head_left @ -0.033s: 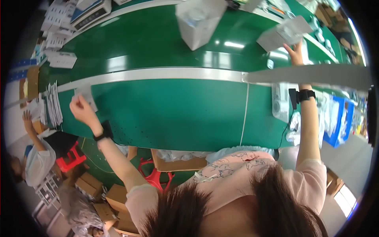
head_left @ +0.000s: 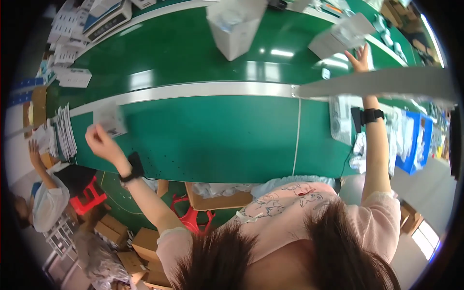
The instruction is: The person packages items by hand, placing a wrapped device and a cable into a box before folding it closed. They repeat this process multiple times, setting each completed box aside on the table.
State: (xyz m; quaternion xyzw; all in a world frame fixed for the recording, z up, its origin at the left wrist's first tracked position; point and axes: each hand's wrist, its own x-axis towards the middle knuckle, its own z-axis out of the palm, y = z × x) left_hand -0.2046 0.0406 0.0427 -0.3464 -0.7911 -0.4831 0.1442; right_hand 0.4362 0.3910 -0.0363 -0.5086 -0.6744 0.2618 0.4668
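My left hand (head_left: 104,144), fingers pinched together, holds a pale printed sheet (head_left: 110,118) at the left end of the green table. Motion blurs the sheet, so its print cannot be read. Far to the right, my right hand (head_left: 358,61) reaches past a metal bar with its thumb and fingers spread. Just beyond its fingertips is a white box (head_left: 333,41); I cannot tell whether they touch it. Another white box (head_left: 232,36), open at the top with something clear inside, stands on the far green surface near the middle.
A metal bar (head_left: 377,83) juts across my right forearm. Upright papers (head_left: 66,130) stand at the table's left end, near a co-worker's hand (head_left: 35,150). Clear plastic packaging (head_left: 341,121) and a blue crate (head_left: 415,142) are on the right. White boxes (head_left: 72,77) pile up far left.
The sheet in my left hand has swung and shows more of its face. My right hand's fingers have spread wider beside the white box. The whole view has shifted slightly.
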